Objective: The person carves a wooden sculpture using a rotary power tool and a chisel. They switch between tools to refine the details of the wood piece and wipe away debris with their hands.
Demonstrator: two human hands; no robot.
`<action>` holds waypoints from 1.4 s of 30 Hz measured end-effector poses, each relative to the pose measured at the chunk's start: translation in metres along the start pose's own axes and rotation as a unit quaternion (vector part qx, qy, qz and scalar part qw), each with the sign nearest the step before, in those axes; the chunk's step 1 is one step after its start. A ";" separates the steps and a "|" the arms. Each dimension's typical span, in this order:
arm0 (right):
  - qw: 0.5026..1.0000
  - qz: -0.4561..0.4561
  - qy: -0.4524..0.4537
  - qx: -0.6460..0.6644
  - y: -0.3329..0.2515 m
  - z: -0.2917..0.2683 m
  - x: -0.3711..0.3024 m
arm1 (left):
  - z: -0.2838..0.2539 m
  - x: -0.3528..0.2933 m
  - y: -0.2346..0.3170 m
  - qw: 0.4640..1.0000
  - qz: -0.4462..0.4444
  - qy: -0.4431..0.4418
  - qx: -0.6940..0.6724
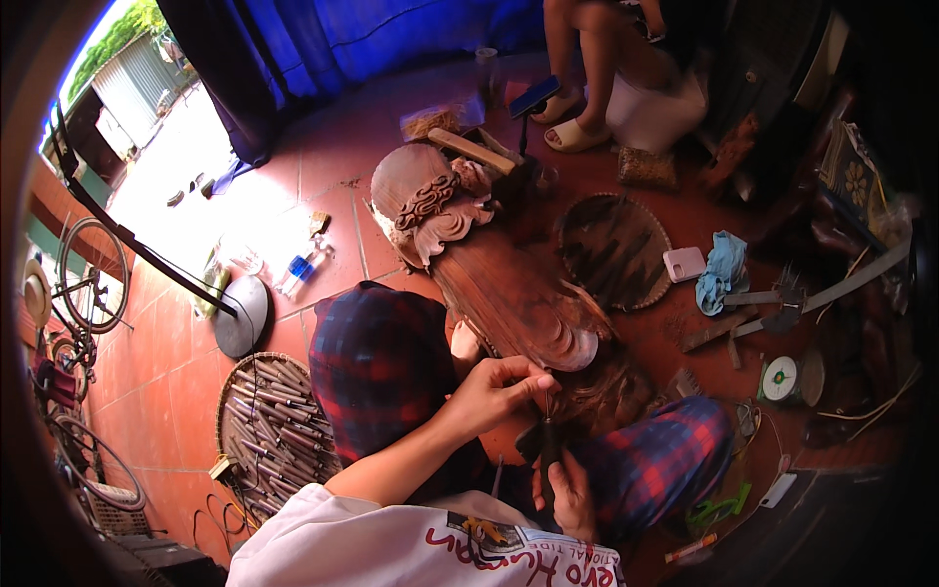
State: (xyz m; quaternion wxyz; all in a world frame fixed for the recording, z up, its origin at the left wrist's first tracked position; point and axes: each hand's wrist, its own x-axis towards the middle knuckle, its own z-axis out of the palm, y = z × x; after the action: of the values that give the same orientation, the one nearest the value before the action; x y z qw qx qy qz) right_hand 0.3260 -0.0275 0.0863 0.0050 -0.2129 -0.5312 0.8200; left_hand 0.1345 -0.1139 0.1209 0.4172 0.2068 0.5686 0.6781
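Note:
My left hand (494,396) is raised over my lap. Its thumb and forefinger are pinched together on the upper end of a thin rod. Below it, my right hand (570,497) is closed around a dark-handled tool (550,448) that points up towards the pinched fingers. The thin rod runs between the pinch and the tool; whether it is fixed in the tool is too small to tell. Just beyond my hands lies a large reddish-brown wood carving (504,298), with smooth flowing folds at its near end. A paler rounded part with ruffled, curled detail (427,201) forms its far end.
A round basket of many carving tools (269,426) stands left of my plaid-covered knee (377,367). Right of the carving are a woven tray (626,249), a pinkish-white case (684,264), a blue cloth (722,274) and a spool (781,380). Another person's sandalled feet (577,135) are beyond.

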 end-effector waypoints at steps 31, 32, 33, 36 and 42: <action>0.995 -0.017 -0.017 0.097 0.016 0.021 0.009 | 0.026 0.000 0.004 0.988 0.047 0.137 0.049; 0.994 -0.006 -0.014 0.106 0.018 0.020 0.009 | 0.024 0.002 -0.003 0.988 0.041 0.140 0.052; 0.993 0.002 -0.009 0.115 0.022 0.021 0.008 | 0.022 0.003 -0.010 0.988 0.036 0.140 0.055; 0.995 0.020 0.010 0.098 0.027 0.025 0.007 | 0.018 -0.002 -0.019 0.984 0.012 0.148 0.102; 0.968 0.073 -0.031 0.240 0.035 0.023 0.001 | 0.026 -0.004 -0.025 0.990 -0.010 0.131 0.059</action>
State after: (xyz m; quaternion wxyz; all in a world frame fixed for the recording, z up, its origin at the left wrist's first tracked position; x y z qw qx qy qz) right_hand 0.3248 -0.0629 0.0636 -0.0206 -0.2180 -0.3022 0.9278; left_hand 0.1647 -0.1018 0.1049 0.3330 0.1345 0.6598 0.6601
